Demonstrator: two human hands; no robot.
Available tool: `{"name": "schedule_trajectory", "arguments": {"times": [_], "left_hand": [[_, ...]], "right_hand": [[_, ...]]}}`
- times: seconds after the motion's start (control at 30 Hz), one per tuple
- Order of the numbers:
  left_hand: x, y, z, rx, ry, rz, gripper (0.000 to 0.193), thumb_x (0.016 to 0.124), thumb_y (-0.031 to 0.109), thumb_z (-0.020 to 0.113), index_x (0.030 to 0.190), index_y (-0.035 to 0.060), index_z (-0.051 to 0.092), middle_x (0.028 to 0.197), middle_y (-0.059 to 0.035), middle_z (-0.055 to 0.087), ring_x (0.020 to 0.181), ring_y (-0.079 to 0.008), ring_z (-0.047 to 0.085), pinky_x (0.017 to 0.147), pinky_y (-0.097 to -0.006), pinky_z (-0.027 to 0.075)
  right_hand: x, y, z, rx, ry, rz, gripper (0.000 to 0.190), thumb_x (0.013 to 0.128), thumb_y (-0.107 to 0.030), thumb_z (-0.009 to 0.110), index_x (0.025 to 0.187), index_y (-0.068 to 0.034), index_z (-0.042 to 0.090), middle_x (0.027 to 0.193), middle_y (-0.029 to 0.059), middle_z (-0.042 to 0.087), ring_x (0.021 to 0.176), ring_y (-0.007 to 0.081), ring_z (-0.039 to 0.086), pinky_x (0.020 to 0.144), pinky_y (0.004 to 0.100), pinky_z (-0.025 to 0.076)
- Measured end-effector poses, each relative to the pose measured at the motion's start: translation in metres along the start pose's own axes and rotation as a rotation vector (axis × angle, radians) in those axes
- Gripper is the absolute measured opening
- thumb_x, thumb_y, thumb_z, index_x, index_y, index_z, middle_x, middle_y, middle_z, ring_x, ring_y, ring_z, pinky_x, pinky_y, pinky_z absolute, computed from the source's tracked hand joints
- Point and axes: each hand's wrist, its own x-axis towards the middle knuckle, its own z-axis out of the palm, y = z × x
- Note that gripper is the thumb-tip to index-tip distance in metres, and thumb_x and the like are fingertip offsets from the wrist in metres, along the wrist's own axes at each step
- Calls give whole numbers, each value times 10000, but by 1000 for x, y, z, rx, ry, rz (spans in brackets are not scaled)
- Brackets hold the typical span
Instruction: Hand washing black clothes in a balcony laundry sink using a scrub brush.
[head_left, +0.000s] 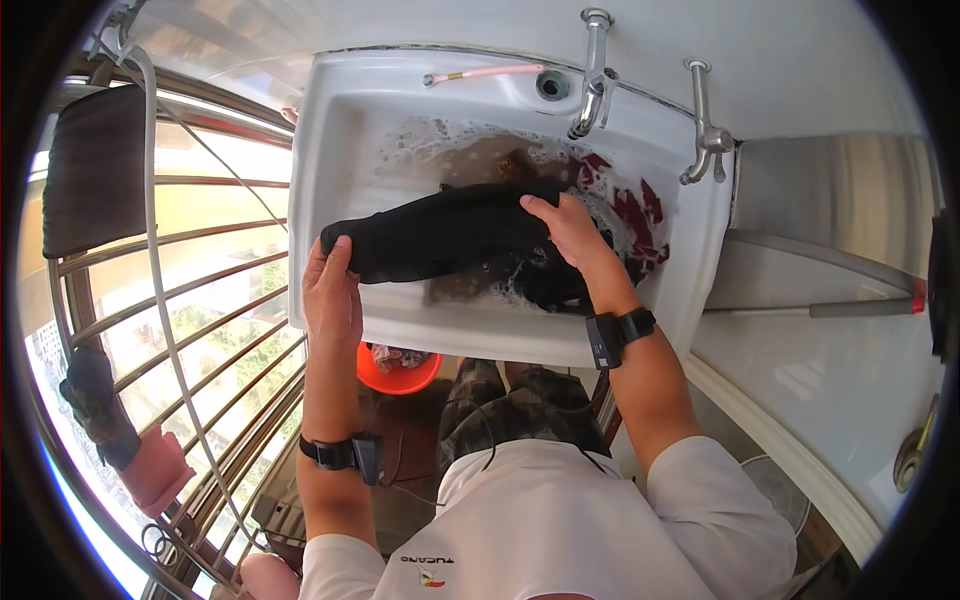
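A black cloth garment (442, 232) is stretched between my two hands above a white laundry sink (322, 165). My left hand (330, 281) pinches its narrow left end, thumb on top, over the sink's left side. My right hand (570, 225) grips the other end, thumb on the upper face. Below it, more dark wet cloth (555, 281) lies in murky, sudsy water (480, 157). Dark red fabric (637, 217) pokes out of the water at the right. What the garment is exactly, I cannot tell.
Two metal taps (596, 82) (703, 139) reach over the sink's back edge. A pink-handled brush (484, 73) rests on the rear ledge beside a round drain hole (553, 85). An orange-red basin (397, 375) with cloth stands below. Barred window (217, 285) and grey hose (159, 262) lie left.
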Motion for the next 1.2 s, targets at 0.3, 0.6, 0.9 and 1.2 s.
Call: {"name": "schedule_trajectory", "arguments": {"times": [0.3, 0.6, 0.9, 1.2], "left_hand": [[-34, 93, 53, -162, -115, 176, 258, 1046, 185, 557, 1270, 63, 596, 1198, -97, 695, 1091, -228, 689, 949, -416, 569], [-68, 165, 131, -71, -338, 274, 264, 1051, 164, 547, 1285, 53, 595, 1141, -103, 713, 986, -223, 729, 853, -402, 616], [-91, 214, 176, -142, -626, 458, 188, 1039, 111, 554, 1193, 51, 643, 1087, -63, 725, 951, -195, 723, 845, -385, 608], [-76, 191, 118, -34, -142, 400, 253, 1029, 166, 602, 1257, 60, 581, 1111, -81, 699, 955, -216, 711, 860, -394, 590]], "right_hand": [[-17, -18, -3, 605, -420, -154, 371, 958, -236, 724, 1237, -24, 602, 1092, 27, 672, 962, 125, 639, 845, 276, 510], [-23, 1, 57, 150, -212, -235, 573, 882, -59, 684, 1410, 12, 473, 1145, 122, 663, 1030, 191, 644, 863, 312, 523], [-5, 54, 101, -118, 140, -508, 242, 882, -137, 657, 1077, 7, 656, 942, 219, 702, 888, 377, 707, 768, 395, 542], [-32, -10, -6, 308, 34, -402, 232, 912, -98, 505, 1063, -2, 651, 777, 107, 613, 738, 166, 580, 681, 328, 455]]}}
